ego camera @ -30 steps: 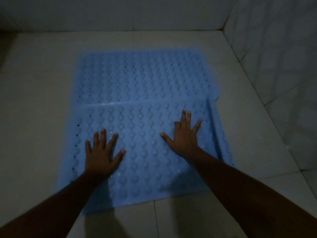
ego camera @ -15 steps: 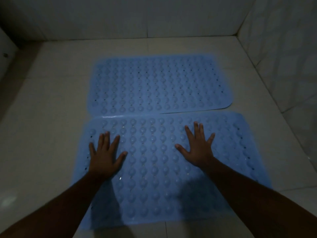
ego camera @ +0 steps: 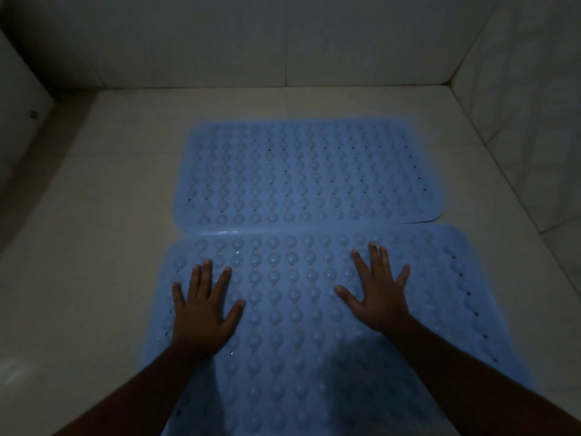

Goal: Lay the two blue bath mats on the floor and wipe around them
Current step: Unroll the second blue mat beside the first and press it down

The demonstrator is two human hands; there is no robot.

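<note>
Two blue bath mats with round bumps and small holes lie flat on the pale tiled floor, one behind the other. The far mat (ego camera: 301, 174) has its near edge touching the near mat (ego camera: 298, 309). My left hand (ego camera: 204, 313) rests palm down on the near mat's left half, fingers spread. On the right half, my right hand (ego camera: 379, 294) presses flat in the same way. Neither hand holds anything. My forearms hide part of the near mat's front.
Tiled walls close the space at the back (ego camera: 283, 42) and on the right (ego camera: 534, 105). A white fixture (ego camera: 22, 99) stands at the far left. Bare floor tiles (ego camera: 78, 247) show left of the mats and a narrower strip on the right.
The near mat has gone from having its right edge folded up to lying flat. Both hands have stayed pressed on it, and the view has tilted so the mats sit lower in frame.
</note>
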